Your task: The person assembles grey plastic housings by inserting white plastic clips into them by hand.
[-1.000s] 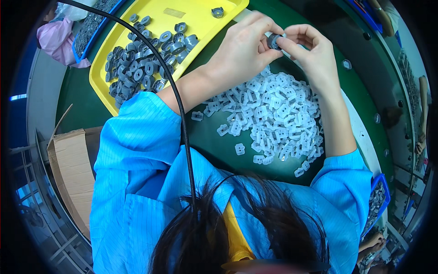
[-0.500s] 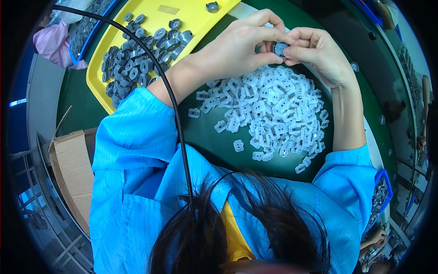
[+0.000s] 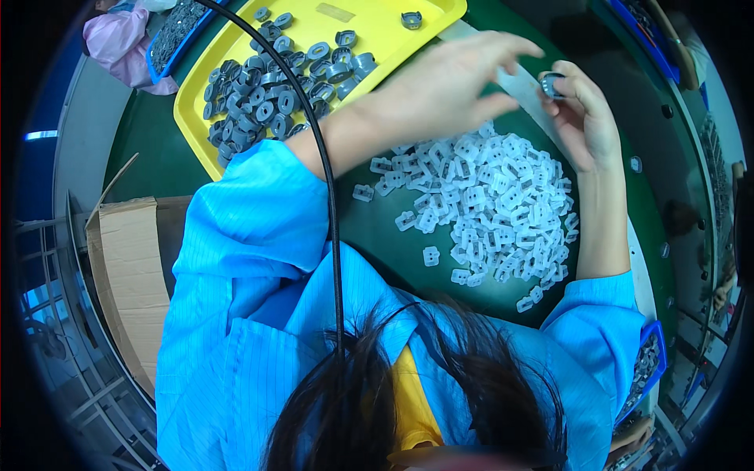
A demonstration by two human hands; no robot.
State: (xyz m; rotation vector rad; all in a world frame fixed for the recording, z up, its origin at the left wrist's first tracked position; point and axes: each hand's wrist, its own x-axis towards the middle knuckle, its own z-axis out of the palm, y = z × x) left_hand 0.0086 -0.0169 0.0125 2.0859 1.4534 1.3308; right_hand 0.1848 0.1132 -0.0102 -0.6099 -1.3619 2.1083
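Note:
My right hand (image 3: 587, 118) pinches a small round grey plastic part (image 3: 552, 85) between thumb and fingers, above the far right of the green table. To its left, my left hand (image 3: 452, 82) is slightly blurred, its fingers stretched apart and nothing in them. It hovers beyond a heap of small translucent white plastic pieces (image 3: 503, 200), which have dark slots. At the upper left a yellow tray (image 3: 377, 27) bears many loose grey round parts (image 3: 255, 102), and one more grey part (image 3: 411, 20) lies apart near its far right corner.
A black cable (image 3: 333, 196) hangs across the view in front of my left arm. An open cardboard box (image 3: 129, 275) stands at the left. Blue bins of small parts lie at the upper left (image 3: 161, 55) and lower right (image 3: 650, 361). A pale strip (image 3: 534, 98) crosses the green table (image 3: 393, 251).
My hands were together at the grey part. Now my left hand has let go and opened, and my right hand holds the part alone, farther right. The whole view has shifted slightly.

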